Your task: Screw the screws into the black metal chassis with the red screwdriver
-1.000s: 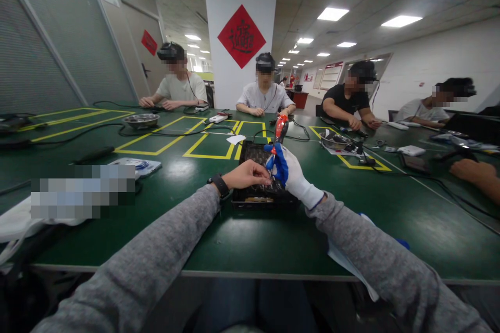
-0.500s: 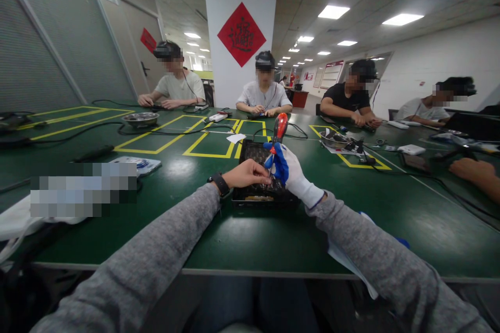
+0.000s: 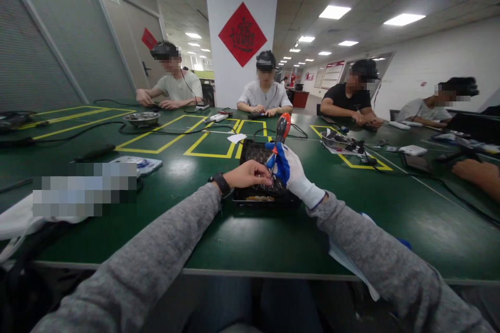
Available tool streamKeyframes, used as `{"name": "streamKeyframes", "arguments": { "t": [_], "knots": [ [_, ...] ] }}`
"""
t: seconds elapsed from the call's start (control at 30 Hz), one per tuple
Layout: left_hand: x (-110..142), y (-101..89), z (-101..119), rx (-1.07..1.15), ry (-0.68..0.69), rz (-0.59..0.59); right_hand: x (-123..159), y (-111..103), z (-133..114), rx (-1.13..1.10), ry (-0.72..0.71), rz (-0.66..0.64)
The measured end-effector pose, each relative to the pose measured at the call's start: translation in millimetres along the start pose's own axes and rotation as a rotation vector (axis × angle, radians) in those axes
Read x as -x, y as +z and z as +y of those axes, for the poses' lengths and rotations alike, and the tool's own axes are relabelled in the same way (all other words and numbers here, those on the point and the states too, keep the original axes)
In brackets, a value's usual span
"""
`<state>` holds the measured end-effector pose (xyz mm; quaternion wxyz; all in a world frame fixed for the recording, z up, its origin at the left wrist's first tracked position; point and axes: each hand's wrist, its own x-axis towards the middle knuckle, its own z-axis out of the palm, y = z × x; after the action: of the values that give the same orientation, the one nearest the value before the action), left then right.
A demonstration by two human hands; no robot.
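A screwdriver with a red and black handle [image 3: 283, 126] leans slightly right, its shaft pointing down into an open black plastic case [image 3: 250, 152]. My right hand [image 3: 291, 170], in a white and blue work glove, is closed around it below the handle. Over the left part of the case is my left hand [image 3: 249, 174], bare, with a dark watch on the wrist. Its thumb and fingertips are pinched together beside the lower shaft; whatever they hold is too small to make out. A brassy strip [image 3: 260, 199] shows at the case's near edge. The screwdriver's tip is hidden.
On the green table [image 3: 211, 234] lie a metal bowl [image 3: 142, 118], white paper [image 3: 236, 138], cables and a clear-wrapped packet [image 3: 144, 164]. Parts in a dish [image 3: 336, 139] are on the right. Several people sit around the table, and a hand [image 3: 474, 171] rests at far right.
The whole view has shifted very slightly. Both hands stay over the case, with the screwdriver handle turned a little in my right hand.
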<state>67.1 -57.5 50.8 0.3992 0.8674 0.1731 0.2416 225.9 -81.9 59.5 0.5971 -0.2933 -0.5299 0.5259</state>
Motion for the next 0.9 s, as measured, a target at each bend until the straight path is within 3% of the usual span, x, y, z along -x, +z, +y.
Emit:
{"name": "streamKeyframes", "arguments": {
  "t": [0.13,0.33,0.57,0.9],
  "knots": [
    [-0.4,-0.5,2.1,0.03,0.007,-0.058,-1.0,-1.3,0.9,-0.002,0.019,-0.009],
    [-1.5,1.6,-1.5,0.018,-0.049,0.059,-0.8,0.2,0.8,-0.005,-0.004,-0.008],
    [-0.9,1.1,3.5,0.012,-0.058,0.009,-2.8,-1.5,2.9,-0.038,0.036,-0.001],
    [-0.8,3.3,-1.2,0.077,-0.089,0.091,-0.3,0.5,1.0,-0.048,0.0,0.004]
  ]
}}
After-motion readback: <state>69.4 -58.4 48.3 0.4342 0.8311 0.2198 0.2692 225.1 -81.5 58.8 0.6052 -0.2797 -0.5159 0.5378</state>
